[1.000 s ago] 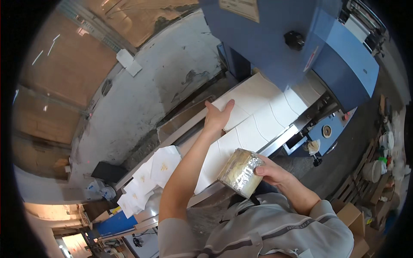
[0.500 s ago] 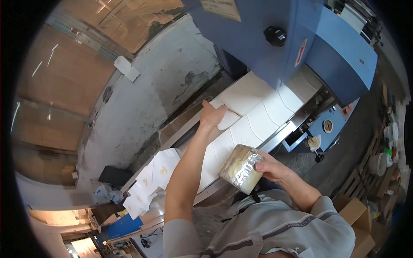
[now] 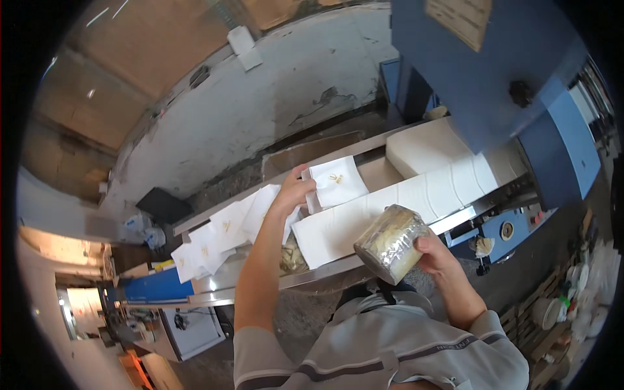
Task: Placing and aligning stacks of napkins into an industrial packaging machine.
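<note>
an edge hold on loose paper looks like the weak spot

the left hand (image 3: pixel 296 192) has its grip closed on one edge of a printed stack (image 3: pixel 338 180), white with a gold motif, which sits above the desk (image 3: pixel 325 275) between the fanned printed sheets (image 3: pixel 224 224) and the plain white block (image 3: pixel 434 149). only the left side of the stack is pinched, so its far side could sag or fan apart if the layers are loose and the thumb eases off.

the right hand (image 3: pixel 439 255) has its grip curled round the right end of a wrapped pack (image 3: pixel 390 244), held in front of the long white row (image 3: pixel 396 205). the clear film is shiny and may be slick; with the left end of the pack unsupported, it could pivot or slip, and a drop might dent the row or go past the desk's near edge.

crowding is another likely cause of trouble. the left forearm crosses over the fanned printed sheets, where a low sweep could drag them out of order or crease them. a knock from the printed stack could also push the row out of line. whether the blue machine (image 3: pixel 448 71) is running, i cannot tell.
</note>
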Demonstrator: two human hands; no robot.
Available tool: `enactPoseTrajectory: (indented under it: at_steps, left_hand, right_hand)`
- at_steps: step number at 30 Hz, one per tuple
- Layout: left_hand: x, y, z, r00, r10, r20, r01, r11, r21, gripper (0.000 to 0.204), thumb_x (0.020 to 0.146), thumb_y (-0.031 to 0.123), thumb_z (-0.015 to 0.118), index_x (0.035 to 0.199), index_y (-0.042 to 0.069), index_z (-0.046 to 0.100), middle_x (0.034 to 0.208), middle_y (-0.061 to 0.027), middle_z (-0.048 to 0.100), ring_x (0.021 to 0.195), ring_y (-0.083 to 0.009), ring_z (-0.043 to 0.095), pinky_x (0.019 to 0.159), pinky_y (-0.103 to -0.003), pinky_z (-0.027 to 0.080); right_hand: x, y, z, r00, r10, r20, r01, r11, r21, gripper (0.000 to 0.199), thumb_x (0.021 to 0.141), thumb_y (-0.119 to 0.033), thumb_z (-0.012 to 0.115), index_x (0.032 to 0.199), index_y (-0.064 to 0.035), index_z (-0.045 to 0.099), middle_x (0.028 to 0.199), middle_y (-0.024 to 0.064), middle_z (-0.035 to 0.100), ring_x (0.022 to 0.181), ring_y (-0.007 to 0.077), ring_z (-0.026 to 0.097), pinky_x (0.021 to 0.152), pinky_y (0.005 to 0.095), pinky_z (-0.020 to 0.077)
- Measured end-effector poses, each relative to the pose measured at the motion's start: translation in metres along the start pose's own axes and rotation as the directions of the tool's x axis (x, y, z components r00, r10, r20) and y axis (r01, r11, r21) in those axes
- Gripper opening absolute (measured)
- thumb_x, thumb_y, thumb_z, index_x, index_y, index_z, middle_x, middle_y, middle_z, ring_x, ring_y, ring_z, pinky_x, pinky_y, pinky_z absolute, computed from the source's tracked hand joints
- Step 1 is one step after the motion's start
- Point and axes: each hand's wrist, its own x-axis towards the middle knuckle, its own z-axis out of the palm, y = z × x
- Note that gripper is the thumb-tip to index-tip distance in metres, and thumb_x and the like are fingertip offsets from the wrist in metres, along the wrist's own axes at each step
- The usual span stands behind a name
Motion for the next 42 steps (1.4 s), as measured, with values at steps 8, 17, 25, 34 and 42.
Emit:
enactPoseTrajectory:
  at_steps: [8,17,25,34,42]
  left_hand:
    - [-0.038,0.038,0.031,0.561,0.82,0.113,-0.478,0.21,0.853,0.047,0.08,0.008,0.06,0.125,-0.001,0.053,0.121,-0.0221,0.06,0.12,-0.0402,0.052,0.103,-0.047,0.041]
    - [0.024,0.073,0.111,0.841,-0.072,0.537,-0.539,-0.199,0.818,0.038,0.082,0.041,0.067,0.099,0.008,0.073,0.103,-0.0137,0.071,0.087,-0.0272,0.07,0.073,-0.043,0.055]
    - [0.063,0.108,0.225,0.964,0.069,0.257,-0.102,0.988,0.116,0.108,0.078,0.072,0.062,0.14,-0.01,0.03,0.126,-0.0237,0.056,0.107,-0.0295,0.063,0.083,-0.044,0.055]
    - [0.081,0.136,0.267,0.997,-0.019,0.071,-0.022,0.85,0.526,0.088,0.075,0.051,0.072,0.121,-0.02,0.047,0.108,-0.0228,0.064,0.087,-0.0277,0.069,0.058,-0.037,0.06]
    - [0.082,0.133,0.269,0.996,-0.021,0.083,-0.021,0.878,0.478,0.055,0.074,0.038,0.069,0.099,-0.011,0.066,0.096,-0.019,0.067,0.081,-0.0259,0.069,0.057,-0.036,0.059]
  right_hand:
    - [0.013,0.013,0.008,1.0,0.016,0.023,-0.015,0.999,-0.045,0.092,0.073,-0.042,0.078,0.14,0.0056,0.037,0.127,0.0144,0.056,0.114,0.0224,0.058,0.099,0.0345,0.0465]
    - [-0.01,0.0,-0.001,0.998,0.021,0.065,-0.02,1.0,-0.006,0.097,0.077,-0.036,0.077,0.149,0.003,0.026,0.14,0.0145,0.048,0.128,0.0223,0.048,0.108,0.0338,0.0366]
    - [-0.035,-0.007,-0.031,0.992,-0.12,0.03,0.116,0.989,0.09,0.093,0.081,-0.033,0.075,0.15,0.0023,0.023,0.141,0.0133,0.046,0.128,0.0201,0.047,0.108,0.0318,0.0359]
    - [-0.047,-0.022,-0.041,0.983,-0.184,0.022,0.18,0.978,0.108,0.091,0.082,-0.028,0.074,0.151,0.0019,0.022,0.141,0.0148,0.046,0.128,0.0219,0.047,0.11,0.0335,0.0353]
    - [-0.042,-0.021,-0.043,0.984,-0.168,0.06,0.16,0.979,0.124,0.088,0.084,-0.025,0.073,0.152,0.0001,0.023,0.143,0.0152,0.044,0.13,0.0226,0.045,0.111,0.0344,0.0345]
